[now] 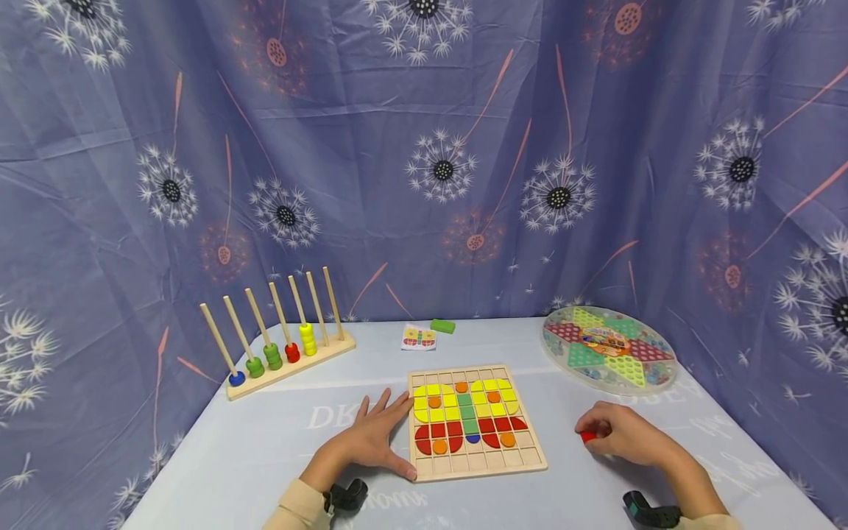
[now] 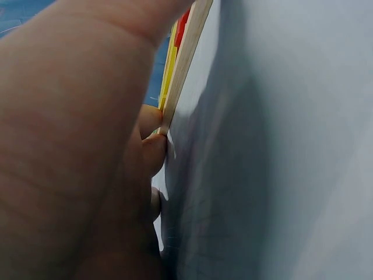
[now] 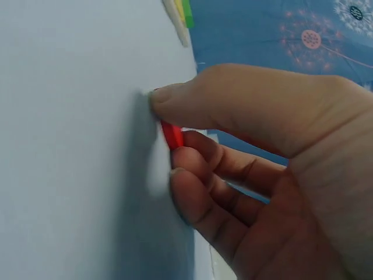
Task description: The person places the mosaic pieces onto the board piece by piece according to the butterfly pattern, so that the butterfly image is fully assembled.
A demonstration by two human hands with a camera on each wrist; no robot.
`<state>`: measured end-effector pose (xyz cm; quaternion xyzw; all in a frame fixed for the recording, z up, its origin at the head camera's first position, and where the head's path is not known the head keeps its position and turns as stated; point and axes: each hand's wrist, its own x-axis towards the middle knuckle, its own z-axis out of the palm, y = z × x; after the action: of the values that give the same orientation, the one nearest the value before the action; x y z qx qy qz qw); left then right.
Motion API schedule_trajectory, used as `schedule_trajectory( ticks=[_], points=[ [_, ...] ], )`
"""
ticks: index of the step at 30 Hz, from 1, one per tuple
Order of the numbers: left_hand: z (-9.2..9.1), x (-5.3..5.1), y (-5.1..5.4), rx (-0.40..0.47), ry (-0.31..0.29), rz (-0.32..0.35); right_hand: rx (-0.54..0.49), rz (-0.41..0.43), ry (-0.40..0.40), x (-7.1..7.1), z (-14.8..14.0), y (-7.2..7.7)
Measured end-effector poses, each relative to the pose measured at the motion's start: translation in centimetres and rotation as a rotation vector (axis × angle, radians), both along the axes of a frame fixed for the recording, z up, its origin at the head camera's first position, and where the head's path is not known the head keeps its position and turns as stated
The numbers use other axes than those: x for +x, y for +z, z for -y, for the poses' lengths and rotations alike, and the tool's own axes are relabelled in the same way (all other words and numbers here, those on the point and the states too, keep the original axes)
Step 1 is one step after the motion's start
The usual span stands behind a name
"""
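A square wooden board (image 1: 480, 462) with a raised grid lies on the table, its cells partly filled with yellow, red, green, orange and blue pieces forming a butterfly shape. My left hand (image 1: 377, 434) is spread along the board's left side, thumb by the near corner and fingertips against the edge. In the left wrist view, fingers touch the board's wooden rim (image 2: 185, 64). Right of the board, my right hand (image 1: 626, 433) pinches a small red piece (image 3: 172, 135) between thumb and fingers, low over the table. The fingers hide much of that piece's outline.
Back left stands a wooden peg rack (image 1: 291, 368) with coloured beads on several pegs. A picture card (image 1: 419, 338) and a green block (image 1: 442, 325) lie behind the board. A round Chinese checkers set (image 1: 609, 350) is at back right, before a patterned curtain (image 1: 371, 147).
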<state>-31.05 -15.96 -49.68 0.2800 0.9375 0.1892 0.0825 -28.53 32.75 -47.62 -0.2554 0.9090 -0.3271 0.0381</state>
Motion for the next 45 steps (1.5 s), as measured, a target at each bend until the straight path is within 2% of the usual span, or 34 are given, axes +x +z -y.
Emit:
schedule_trajectory(
  ticks=[5, 12, 21, 34, 45],
  points=[
    [0.0, 0.0, 0.0, 0.004, -0.002, -0.001, 0.036, 0.041, -0.049, -0.1, 0.6, 0.1],
    [0.0, 0.0, 0.0, 0.006, -0.004, -0.001, 0.043, 0.043, -0.071, 0.0, 1.3, 0.1],
    [-0.1, 0.0, 0.3, 0.013, -0.007, 0.005, -0.013, 0.031, 0.0, -0.9, 4.4, 0.6],
    [0.0, 0.0, 0.1, 0.004, 0.0, -0.003, 0.043, 0.018, 0.118, -1.1, 8.6, 0.7],
    [0.0, 0.0, 0.1, 0.002, -0.002, -0.008, 0.053, -0.063, 0.121, -1.2, 9.3, 0.5]
  ],
)
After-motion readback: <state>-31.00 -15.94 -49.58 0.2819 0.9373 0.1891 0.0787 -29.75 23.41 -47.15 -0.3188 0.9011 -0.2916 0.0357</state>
